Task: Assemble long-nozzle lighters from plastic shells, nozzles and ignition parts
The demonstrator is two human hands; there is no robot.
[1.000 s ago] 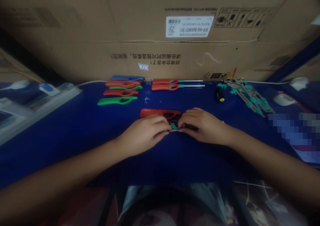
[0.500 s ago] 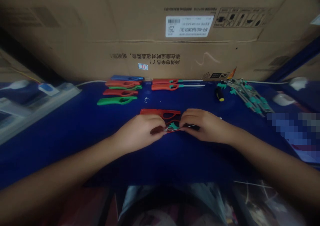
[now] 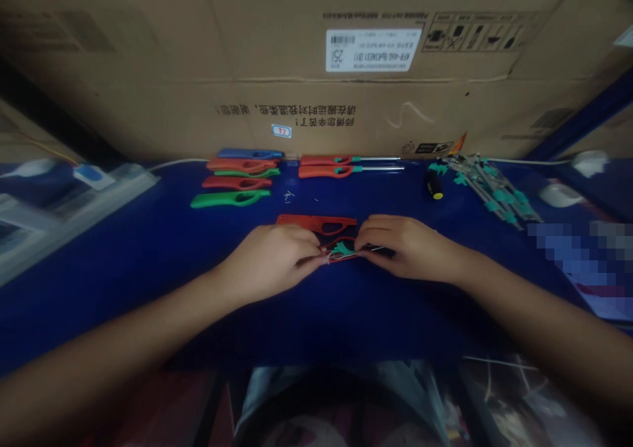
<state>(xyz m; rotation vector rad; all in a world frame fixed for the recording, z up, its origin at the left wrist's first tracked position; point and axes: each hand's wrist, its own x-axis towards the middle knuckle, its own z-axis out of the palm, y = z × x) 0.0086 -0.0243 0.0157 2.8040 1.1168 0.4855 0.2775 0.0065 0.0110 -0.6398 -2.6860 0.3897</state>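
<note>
Over the blue tabletop, my left hand (image 3: 281,256) pinches the left part of a red lighter shell half (image 3: 350,257). From the right, my right hand (image 3: 395,246) grips the same piece with thumb and fingers, where a thin metal rod shows under the palm. Between the hands a green trigger (image 3: 341,248) and a pale wire lie in the shell. Its ends are hidden by my fingers. Just beyond my hands rests another red shell half (image 3: 326,224), partly covered by my left fingers.
Several coloured lighter shells (image 3: 237,182) lie at the back left. Two finished-looking red lighters (image 3: 326,171) are beside them. A black and yellow screwdriver (image 3: 434,186) and a pile of metal rods with green triggers (image 3: 494,190) lie right. A cardboard box (image 3: 277,58) stands behind.
My left fingers have shifted slightly left along the shell, leaving more of the wire in sight. My right hand stays almost in place.
</note>
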